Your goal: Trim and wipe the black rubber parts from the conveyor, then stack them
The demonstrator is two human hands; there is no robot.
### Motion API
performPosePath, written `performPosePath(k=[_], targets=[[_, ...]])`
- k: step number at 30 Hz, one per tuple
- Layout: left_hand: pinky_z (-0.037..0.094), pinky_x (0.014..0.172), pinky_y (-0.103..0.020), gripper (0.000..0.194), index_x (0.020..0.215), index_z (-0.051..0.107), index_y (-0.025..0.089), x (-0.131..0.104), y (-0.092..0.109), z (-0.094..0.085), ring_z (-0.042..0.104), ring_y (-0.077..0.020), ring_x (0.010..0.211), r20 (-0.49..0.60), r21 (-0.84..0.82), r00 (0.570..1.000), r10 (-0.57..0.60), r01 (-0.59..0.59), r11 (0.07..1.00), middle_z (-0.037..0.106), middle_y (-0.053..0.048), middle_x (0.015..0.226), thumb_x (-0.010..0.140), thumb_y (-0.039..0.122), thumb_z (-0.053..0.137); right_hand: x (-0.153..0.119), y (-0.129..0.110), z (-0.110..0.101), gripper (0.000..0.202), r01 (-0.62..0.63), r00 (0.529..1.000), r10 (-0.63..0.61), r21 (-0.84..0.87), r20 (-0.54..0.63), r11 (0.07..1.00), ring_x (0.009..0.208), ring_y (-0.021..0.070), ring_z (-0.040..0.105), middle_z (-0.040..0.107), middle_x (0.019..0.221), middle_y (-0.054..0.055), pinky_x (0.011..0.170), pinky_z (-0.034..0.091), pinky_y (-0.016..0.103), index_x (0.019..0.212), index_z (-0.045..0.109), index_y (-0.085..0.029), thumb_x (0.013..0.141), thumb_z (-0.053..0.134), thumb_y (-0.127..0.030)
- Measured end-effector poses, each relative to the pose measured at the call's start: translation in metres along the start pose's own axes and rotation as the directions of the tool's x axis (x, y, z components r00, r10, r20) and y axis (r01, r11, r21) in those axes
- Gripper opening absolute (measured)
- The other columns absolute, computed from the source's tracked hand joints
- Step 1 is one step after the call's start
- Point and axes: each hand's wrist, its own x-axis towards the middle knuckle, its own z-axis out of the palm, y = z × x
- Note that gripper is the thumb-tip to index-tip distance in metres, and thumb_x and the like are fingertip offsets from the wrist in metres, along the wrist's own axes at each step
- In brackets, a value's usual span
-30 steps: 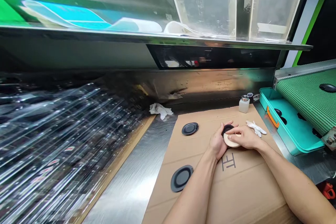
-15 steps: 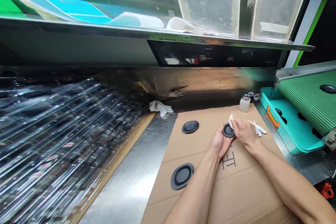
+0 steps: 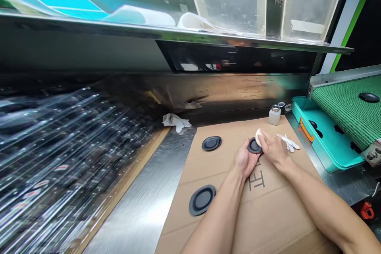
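Note:
My left hand (image 3: 245, 160) is closed around the edge of a dark round plastic part (image 3: 253, 145), holding it just above the cardboard sheet (image 3: 226, 210). In my right hand (image 3: 274, 149) a round white pad (image 3: 258, 137) is pinched, and it meets the right edge of that part. Two similar dark parts, one oval part (image 3: 211, 143) behind and one larger part (image 3: 202, 200) nearer me, lie on the cardboard left of my hands. Just beyond my right hand rests a white glove (image 3: 288, 143).
A small bottle with a metal cap (image 3: 274, 115) stands at the cardboard's back corner. On the right, a teal bin (image 3: 336, 166) holds several black pieces beside a green conveyor belt (image 3: 345, 97). Stacked clear plastic trays (image 3: 74, 158) fill the left. A metal shelf edge (image 3: 193, 35) crosses above.
The whole view has shifted slightly, so things appear a little further left. Both hands keep their hold, the white pad still against the dark part.

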Motion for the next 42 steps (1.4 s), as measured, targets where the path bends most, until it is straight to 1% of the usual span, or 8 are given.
performPosePath(k=[5, 12, 16, 22, 26, 32, 39, 42], targets=[[0.056, 0.099, -0.042, 0.041, 0.107, 0.068, 0.01, -0.001, 0.001, 0.001, 0.069, -0.0255, 0.11, 0.01, 0.015, 0.999, -0.037, 0.037, 0.999, 0.072, -0.017, 0.115, 0.103, 0.034, 0.035, 0.0, 0.002, 0.001, 0.043, 0.083, 0.996, -0.086, 0.07, 0.033, 0.994, 0.092, 0.0216, 0.07, 0.075, 0.106, 0.002, 0.077, 0.049, 0.028, 0.14, 0.055, -0.04, 0.102, 0.04, -0.05], [0.061, 0.087, -0.042, 0.04, 0.108, 0.063, 0.011, 0.004, 0.014, -0.005, 0.067, -0.0279, 0.113, -0.068, -0.019, 0.997, 0.035, -0.037, 0.999, 0.067, -0.021, 0.122, 0.104, 0.036, 0.032, 0.016, 0.035, -0.006, 0.044, -0.141, 0.987, 0.152, 0.17, -0.056, 0.975, 0.101, 0.0237, 0.068, 0.074, 0.113, 0.003, 0.086, 0.047, 0.032, 0.139, 0.057, -0.035, 0.102, 0.04, -0.05], [0.061, 0.083, -0.046, 0.043, 0.117, 0.058, 0.01, 0.003, 0.024, -0.008, 0.064, -0.0319, 0.118, -0.085, -0.11, 0.996, 0.023, -0.032, 0.993, 0.062, -0.026, 0.13, 0.103, 0.037, 0.029, 0.01, 0.031, -0.014, 0.041, 0.056, 0.998, -0.06, 0.22, 0.014, 0.974, 0.098, 0.0206, 0.065, 0.074, 0.102, 0.003, 0.087, 0.044, 0.03, 0.112, 0.072, -0.029, 0.103, 0.038, -0.051], [0.06, 0.082, -0.043, 0.038, 0.121, 0.057, 0.01, 0.003, 0.03, -0.012, 0.063, -0.0321, 0.12, -0.08, -0.15, 0.996, 0.031, -0.043, 0.988, 0.062, -0.024, 0.13, 0.099, 0.026, 0.031, 0.012, 0.044, -0.04, 0.027, -0.06, 0.998, 0.055, -0.121, -0.043, 0.991, 0.11, 0.0321, 0.056, 0.066, 0.112, 0.016, 0.088, 0.041, 0.04, 0.107, 0.071, -0.021, 0.096, 0.052, -0.036], [0.059, 0.084, -0.04, 0.037, 0.118, 0.06, 0.014, 0.005, 0.03, -0.012, 0.064, -0.0295, 0.117, -0.111, -0.133, 0.99, 0.09, -0.105, 0.985, 0.063, -0.019, 0.13, 0.1, 0.028, 0.031, 0.016, 0.06, -0.043, 0.019, -0.13, 0.977, 0.153, -0.16, 0.145, 0.979, 0.097, 0.0308, 0.063, 0.068, 0.103, 0.017, 0.08, 0.044, 0.038, 0.104, 0.068, -0.017, 0.092, 0.054, -0.022], [0.055, 0.095, -0.041, 0.032, 0.111, 0.063, 0.012, -0.002, 0.009, 0.001, 0.066, -0.026, 0.113, -0.015, -0.079, 0.994, 0.11, -0.111, 0.991, 0.067, -0.017, 0.124, 0.099, 0.025, 0.038, 0.006, 0.023, -0.024, 0.027, 0.167, 0.986, -0.167, 0.278, -0.022, 0.946, 0.096, 0.0176, 0.064, 0.07, 0.106, 0.004, 0.081, 0.045, 0.025, 0.122, 0.061, -0.025, 0.097, 0.053, -0.032], [0.05, 0.104, -0.045, 0.035, 0.12, 0.064, 0.015, -0.01, -0.003, 0.006, 0.065, -0.0256, 0.115, 0.045, -0.019, 0.996, 0.071, -0.07, 0.997, 0.069, -0.014, 0.123, 0.1, 0.028, 0.039, -0.005, -0.002, -0.019, 0.018, 0.26, 0.958, -0.278, 0.208, 0.062, 0.943, 0.092, 0.0166, 0.064, 0.068, 0.107, 0.002, 0.075, 0.045, 0.024, 0.105, 0.07, -0.028, 0.096, 0.054, -0.031], [0.05, 0.103, -0.043, 0.035, 0.121, 0.064, 0.013, -0.01, -0.002, 0.006, 0.065, -0.0251, 0.116, 0.077, -0.027, 0.995, 0.064, -0.062, 0.998, 0.069, -0.015, 0.123, 0.1, 0.027, 0.039, -0.003, 0.002, -0.022, 0.021, 0.154, 0.987, -0.159, 0.121, 0.029, 0.981, 0.088, 0.0172, 0.064, 0.067, 0.104, 0.003, 0.071, 0.045, 0.025, 0.108, 0.069, -0.028, 0.098, 0.052, -0.031]])
